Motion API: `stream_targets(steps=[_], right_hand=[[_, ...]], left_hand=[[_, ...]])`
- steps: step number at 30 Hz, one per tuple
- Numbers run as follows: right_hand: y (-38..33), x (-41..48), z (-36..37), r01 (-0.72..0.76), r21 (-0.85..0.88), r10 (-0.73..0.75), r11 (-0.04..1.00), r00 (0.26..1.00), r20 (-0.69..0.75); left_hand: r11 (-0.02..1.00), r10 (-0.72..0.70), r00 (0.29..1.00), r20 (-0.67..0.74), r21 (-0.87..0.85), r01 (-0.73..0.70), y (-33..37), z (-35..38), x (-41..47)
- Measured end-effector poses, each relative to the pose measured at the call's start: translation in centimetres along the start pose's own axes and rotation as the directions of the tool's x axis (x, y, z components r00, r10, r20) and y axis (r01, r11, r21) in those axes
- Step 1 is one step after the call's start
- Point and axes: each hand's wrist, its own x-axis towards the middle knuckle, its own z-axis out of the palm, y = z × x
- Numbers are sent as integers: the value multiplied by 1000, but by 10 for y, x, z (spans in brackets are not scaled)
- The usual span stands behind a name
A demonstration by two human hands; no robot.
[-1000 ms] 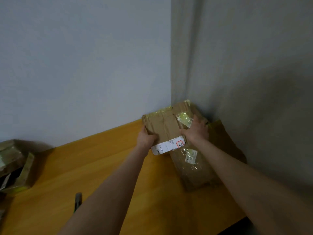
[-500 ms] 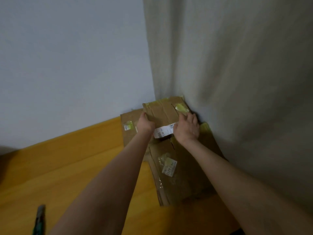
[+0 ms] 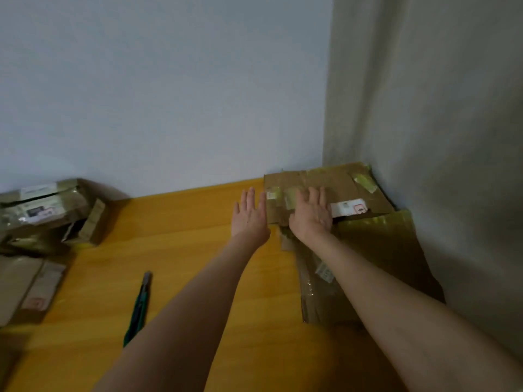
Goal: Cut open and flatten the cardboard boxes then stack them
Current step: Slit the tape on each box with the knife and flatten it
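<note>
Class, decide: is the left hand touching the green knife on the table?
Apart. The head view shows bare table between the left hand and the knife.

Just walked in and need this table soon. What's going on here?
A person is flattening cardboard boxes. Their right hand presses flat on the top flattened box of a pile in the corner; the left hand is open beside it. A green utility knife lies on the wooden table, with unflattened boxes at the left.

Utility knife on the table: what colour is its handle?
Dark green; the utility knife shows best in the head view.
</note>
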Motion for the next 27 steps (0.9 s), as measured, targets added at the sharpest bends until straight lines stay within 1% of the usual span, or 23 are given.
stream_targets(steps=[2,5,9,12,15,19,21,24,27], right_hand=[[-32,-12,12,54,-16,-54,998,998,17],[-89,-37,32,134,-39,-133,990,990,41],[-173,-80,68,206,-22,-203,978,975,93],[-240,-120,99,253,-11,-252,967,965,78],[-306,-164,129,310,24,-311,950,949,55],[-375,-205,166,308,151,-322,939,943,82],[-403,-213,176,315,175,-332,933,939,84],[-442,-212,191,316,209,-340,925,936,91],[-478,-202,208,294,260,-327,920,940,94]], left_hand=[[999,-33,999,4,23,33,-32,1,-19],[995,-95,995,1,10,95,-90,4,-51],[981,-174,985,8,-85,174,-176,12,-101],[962,-217,976,23,-162,218,-244,25,-143],[956,-233,972,35,-174,236,-312,39,-186],[939,-286,957,49,-186,291,-396,56,-227],[929,-309,951,29,-203,308,-429,57,-237],[916,-317,948,21,-254,311,-469,59,-238],[911,-322,946,25,-264,317,-506,61,-228]])
